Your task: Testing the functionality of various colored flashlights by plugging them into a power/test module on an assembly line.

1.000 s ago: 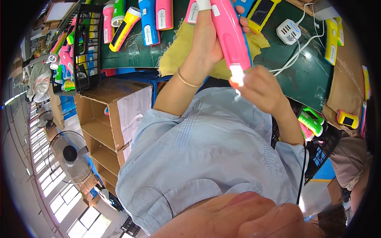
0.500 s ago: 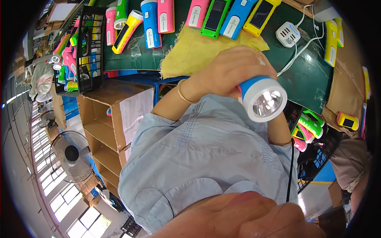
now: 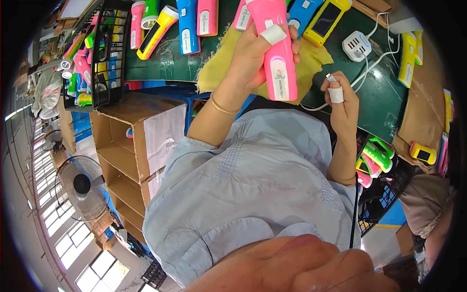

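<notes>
A pink flashlight (image 3: pixel 281 63) stands out over the near edge of the table, gripped by my left hand (image 3: pixel 248 61) with the fingers wrapped round its body. Its head points away from me, and its front face with a white panel is turned up. White tape covers the left thumb. To its right, my right hand (image 3: pixel 344 104) pinches the small plug (image 3: pixel 331 77) of a white charging cable (image 3: pixel 362 80); tape is on a finger there too. A yellow cloth (image 3: pixel 219 68) lies under and beside the flashlight.
Several colourful flashlights (image 3: pixel 188 29) lie along the green table (image 3: pixel 165 65). A white multi-port charger (image 3: pixel 356 46) sits at the right with cables. Black crates (image 3: pixel 108 53) of flashlights stand left and lower right. Cardboard shelves (image 3: pixel 121 146) and a fan (image 3: pixel 81 183) are at the left.
The flashlight has turned from lens toward me to pink face up, and moved left and away. My right hand has come apart from it and now shows the cable plug.
</notes>
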`<action>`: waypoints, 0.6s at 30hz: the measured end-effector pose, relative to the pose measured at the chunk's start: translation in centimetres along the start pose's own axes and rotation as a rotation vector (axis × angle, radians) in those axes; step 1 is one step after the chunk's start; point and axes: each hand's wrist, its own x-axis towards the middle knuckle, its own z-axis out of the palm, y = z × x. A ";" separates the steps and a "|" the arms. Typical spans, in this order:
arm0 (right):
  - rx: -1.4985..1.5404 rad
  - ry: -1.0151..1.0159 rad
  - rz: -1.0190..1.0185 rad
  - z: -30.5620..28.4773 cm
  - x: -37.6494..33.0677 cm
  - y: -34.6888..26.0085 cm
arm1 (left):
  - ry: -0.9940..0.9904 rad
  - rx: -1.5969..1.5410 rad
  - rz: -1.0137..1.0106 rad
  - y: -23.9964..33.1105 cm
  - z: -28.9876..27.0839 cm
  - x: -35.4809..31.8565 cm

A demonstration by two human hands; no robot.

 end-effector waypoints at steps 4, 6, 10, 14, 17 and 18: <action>0.110 -0.053 0.066 0.0 -0.2 -0.5 | -0.031 0.106 -0.015 -0.1 -0.2 -0.1; 0.110 -0.039 0.058 0.2 -0.1 -0.8 | -0.013 0.176 -0.028 -0.2 0.0 -0.1; 0.106 -0.020 0.028 0.5 0.3 -1.7 | 0.012 0.223 -0.054 -0.3 0.2 -0.3; 0.076 -0.024 -0.008 0.8 0.8 -2.5 | 0.071 0.311 -0.099 -0.6 0.6 -0.4; 0.085 -0.046 0.011 0.8 1.0 -2.9 | 0.108 0.361 -0.107 -1.0 0.6 -0.3; 0.079 -0.039 0.011 0.8 1.1 -3.0 | 0.134 0.403 -0.105 -1.2 0.6 -0.3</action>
